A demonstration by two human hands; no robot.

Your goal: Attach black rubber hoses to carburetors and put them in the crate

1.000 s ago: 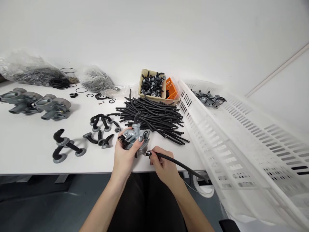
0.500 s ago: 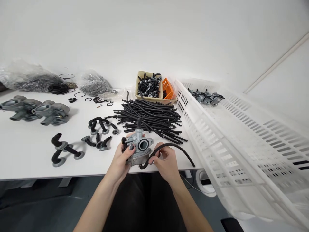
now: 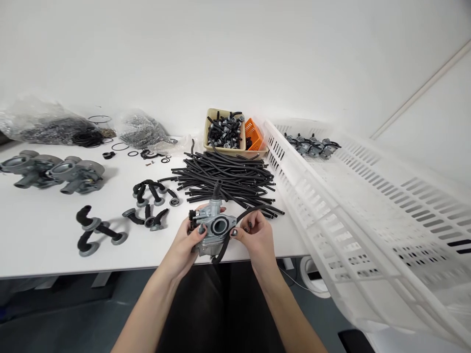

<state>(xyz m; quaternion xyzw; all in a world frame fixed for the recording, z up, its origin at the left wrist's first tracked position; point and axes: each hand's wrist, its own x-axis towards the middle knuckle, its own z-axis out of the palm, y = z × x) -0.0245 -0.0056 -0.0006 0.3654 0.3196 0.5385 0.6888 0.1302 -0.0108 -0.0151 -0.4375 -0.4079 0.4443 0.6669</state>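
Observation:
My left hand (image 3: 183, 243) is closed around a grey metal carburetor (image 3: 215, 240) near the table's front edge, the thumb resting on its side. Its round bore faces me, and a black rubber cap with a short stem (image 3: 218, 190) points up from its top. One end of a black rubber hose (image 3: 222, 247) sits at the carburetor's bottom. From there the hose curves up along the body's right side and off to the right. My right hand (image 3: 257, 240) pinches the hose beside the bore flange, fingers curled; the exact grip is partly hidden.
Behind the carburetor lies a pile of black hoses (image 3: 224, 171). Rubber-capped fittings (image 3: 105, 230) and two carburetors (image 3: 77, 171) are on the left. A cream bin (image 3: 206, 142) and an orange basket (image 3: 253, 131) stand behind. A white crate (image 3: 331, 211) holding several carburetors flanks the right.
The hose now bends upward close against the carburetor's right side, its free end swung up and away from me. My right hand has turned and shifted slightly right; the carburetor has tilted slightly.

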